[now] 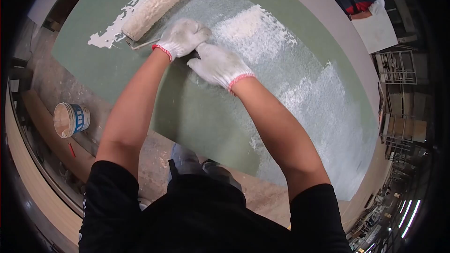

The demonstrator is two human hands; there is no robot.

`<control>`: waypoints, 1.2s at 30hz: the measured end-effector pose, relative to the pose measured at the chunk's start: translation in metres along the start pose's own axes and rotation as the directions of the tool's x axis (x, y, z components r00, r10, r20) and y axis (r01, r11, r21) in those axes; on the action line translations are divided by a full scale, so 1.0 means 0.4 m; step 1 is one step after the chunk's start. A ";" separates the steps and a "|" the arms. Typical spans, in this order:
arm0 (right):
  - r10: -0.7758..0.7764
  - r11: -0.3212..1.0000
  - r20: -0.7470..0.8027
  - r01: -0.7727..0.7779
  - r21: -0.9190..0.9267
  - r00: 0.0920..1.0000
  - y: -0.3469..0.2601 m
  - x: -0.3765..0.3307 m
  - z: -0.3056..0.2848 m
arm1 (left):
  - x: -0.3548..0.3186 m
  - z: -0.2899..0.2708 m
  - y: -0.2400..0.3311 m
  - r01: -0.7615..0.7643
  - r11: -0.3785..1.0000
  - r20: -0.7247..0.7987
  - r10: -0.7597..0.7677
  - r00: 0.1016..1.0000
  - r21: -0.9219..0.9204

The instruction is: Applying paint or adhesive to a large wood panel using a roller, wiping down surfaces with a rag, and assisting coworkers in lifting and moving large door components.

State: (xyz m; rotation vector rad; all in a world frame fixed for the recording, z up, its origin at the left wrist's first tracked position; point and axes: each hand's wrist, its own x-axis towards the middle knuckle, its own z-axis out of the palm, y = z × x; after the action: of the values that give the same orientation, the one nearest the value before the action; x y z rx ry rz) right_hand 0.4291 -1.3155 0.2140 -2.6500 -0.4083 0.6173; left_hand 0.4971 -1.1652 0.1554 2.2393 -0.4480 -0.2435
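Observation:
A long, fluffy paint roller (pixel 157 9) lies on a green board (pixel 93 72), its cover soaked with white. Its thin wire frame runs back to my left hand (pixel 183 36), in a white knitted glove with a red cuff, closed around the handle. My right hand (pixel 221 64), gloved alike, is closed just beside and touching the left; the grip itself is hidden under both gloves. Thick white coating (pixel 105 35) pools beside the roller. Another heavy white patch (pixel 255 30) lies beyond my right hand, and a thin streaked film covers the board's middle and right.
A white bucket (pixel 70 120) with a blue label stands on the floor at left, near a small red tool (pixel 71 150). At upper right, another person (pixel 358 2) leans over a white panel (pixel 382 35). Metal racks (pixel 397 67) line the right side.

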 end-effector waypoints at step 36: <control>0.365 0.913 -0.156 -0.320 0.253 0.918 0.169 -0.311 -0.038 | 0.095 0.258 0.284 -0.371 0.922 0.360 0.384 0.850 -0.109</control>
State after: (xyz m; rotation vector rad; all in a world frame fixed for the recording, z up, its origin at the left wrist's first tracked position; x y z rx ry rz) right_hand 0.3420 -1.4244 0.2421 -2.5469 0.1853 0.4572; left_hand 0.4721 -1.3199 0.1746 2.0147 -1.0703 -0.4694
